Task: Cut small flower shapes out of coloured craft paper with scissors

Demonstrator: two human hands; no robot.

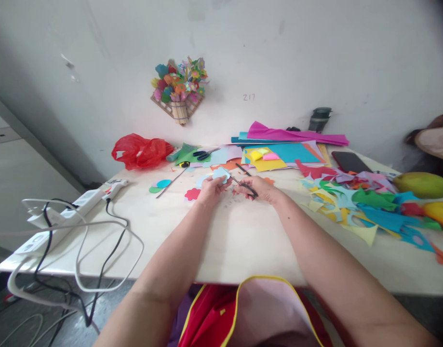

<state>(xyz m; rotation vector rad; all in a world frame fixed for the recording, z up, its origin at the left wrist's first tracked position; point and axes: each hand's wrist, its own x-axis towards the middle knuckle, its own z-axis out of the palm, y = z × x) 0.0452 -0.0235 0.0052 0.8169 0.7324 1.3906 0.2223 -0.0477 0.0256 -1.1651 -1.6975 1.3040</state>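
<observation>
Near the middle of the table, my left hand (212, 189) is closed on a light blue paper piece (221, 174) with a scalloped edge. My right hand (257, 188) grips dark-handled scissors (249, 190), whose blades point left at the edge of that paper. A red flower-shaped cutout (193, 194) lies just left of my left hand. Small dark and red scraps lie on the table between and below the hands. A blue paper circle (164, 183) overlaps a green one farther left.
A power strip (82, 202) with loose cables occupies the left side. Colourful scraps (373, 205), a phone (350, 162) and a yellow-green fruit (422, 185) are at right. Behind are a red plastic bag (141, 152), black-handled scissors (203, 155) and paper sheets (301, 153).
</observation>
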